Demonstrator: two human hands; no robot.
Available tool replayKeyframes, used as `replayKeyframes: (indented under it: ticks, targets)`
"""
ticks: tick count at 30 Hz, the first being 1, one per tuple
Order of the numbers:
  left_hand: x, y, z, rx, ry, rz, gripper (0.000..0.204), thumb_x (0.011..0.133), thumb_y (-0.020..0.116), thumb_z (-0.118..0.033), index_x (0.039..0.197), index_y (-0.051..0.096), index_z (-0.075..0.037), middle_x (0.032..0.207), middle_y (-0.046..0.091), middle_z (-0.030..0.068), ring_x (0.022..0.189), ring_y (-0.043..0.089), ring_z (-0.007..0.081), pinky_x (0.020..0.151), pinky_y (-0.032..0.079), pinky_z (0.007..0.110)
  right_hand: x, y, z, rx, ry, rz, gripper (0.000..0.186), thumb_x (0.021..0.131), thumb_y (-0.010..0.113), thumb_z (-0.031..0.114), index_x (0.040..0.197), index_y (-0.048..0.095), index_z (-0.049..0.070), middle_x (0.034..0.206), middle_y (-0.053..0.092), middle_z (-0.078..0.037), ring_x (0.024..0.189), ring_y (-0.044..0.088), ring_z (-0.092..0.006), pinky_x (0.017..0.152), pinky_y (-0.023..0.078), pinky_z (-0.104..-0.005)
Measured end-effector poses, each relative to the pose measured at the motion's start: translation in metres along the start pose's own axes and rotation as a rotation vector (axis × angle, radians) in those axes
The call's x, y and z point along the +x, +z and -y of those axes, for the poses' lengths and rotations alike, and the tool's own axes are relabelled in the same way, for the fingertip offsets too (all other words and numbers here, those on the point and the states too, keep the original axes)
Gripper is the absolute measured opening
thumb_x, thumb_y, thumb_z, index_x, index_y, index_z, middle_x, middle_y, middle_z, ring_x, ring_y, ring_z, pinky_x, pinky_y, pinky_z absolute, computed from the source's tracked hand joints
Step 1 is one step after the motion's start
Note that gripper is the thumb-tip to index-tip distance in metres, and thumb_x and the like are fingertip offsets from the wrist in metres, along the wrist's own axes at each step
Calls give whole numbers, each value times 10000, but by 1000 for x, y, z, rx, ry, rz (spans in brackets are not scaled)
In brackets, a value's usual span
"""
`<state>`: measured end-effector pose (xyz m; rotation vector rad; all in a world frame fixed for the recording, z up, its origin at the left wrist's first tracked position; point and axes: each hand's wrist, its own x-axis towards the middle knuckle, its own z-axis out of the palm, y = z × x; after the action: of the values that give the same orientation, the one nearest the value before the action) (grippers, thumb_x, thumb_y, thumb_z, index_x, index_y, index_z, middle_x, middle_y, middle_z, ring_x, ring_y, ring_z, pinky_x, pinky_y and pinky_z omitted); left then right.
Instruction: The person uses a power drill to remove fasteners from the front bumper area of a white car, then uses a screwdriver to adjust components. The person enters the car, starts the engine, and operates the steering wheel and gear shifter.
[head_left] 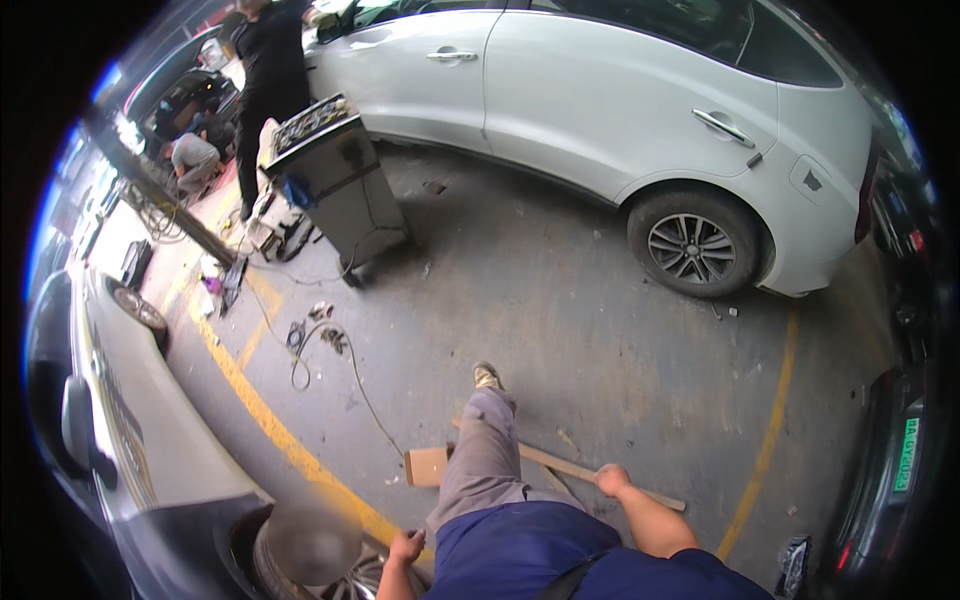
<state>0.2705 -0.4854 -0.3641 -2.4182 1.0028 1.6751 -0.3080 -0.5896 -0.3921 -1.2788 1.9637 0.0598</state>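
Note:
My left hand [405, 546] hangs low beside my hip, fingers curled, with no object showing in it. It is nearest to a wheel with silver spokes [358, 583] at the lower left. My right hand [612, 480] is held out to the right with its fingers closed; what they hold, if anything, is hidden. Under that hand in the picture runs a long wooden strip [655, 497], which passes behind my leg. A second, shorter strip [556, 481] meets it at an angle. Left of my leg lies a brown cardboard box [426, 467].
A white car [590, 100] stands ahead, and a grey tool cart [350, 190] is beside it. A cable [365, 385] trails over the floor. Silver [170, 420] and dark cars [880, 470] flank me. A person in black [272, 70] stands at the white car; another crouches [195, 155] farther back.

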Motion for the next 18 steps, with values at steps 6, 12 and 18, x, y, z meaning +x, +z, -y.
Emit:
replayKeyframes:
  ticks: [6,12,18]
  targets:
    - [146,-70,-54,938,283,289,621,990,538,-498,1448,494,-81,1359,647,154,1204,627,322,1066,469,419,118,-12,51,-142,29,97,307,878,626,326,976,783,81,979,749,-198,921,725,-340,843,554,-456]
    - [235,-201,-333,2,117,-113,331,967,617,-358,1041,760,-68,948,771,118,853,739,269,808,560,379,207,-117,132,75,190,-41,269,976,579,260,992,757,59,926,746,-150,845,724,-281,694,565,-443]
    - [247,-339,-625,63,601,-304,399,986,614,-341,1006,740,37,845,756,149,805,724,222,774,545,360,298,-235,279,852,183,-414,245,1018,588,231,990,682,7,784,675,-60,619,596,-136,527,514,-310]
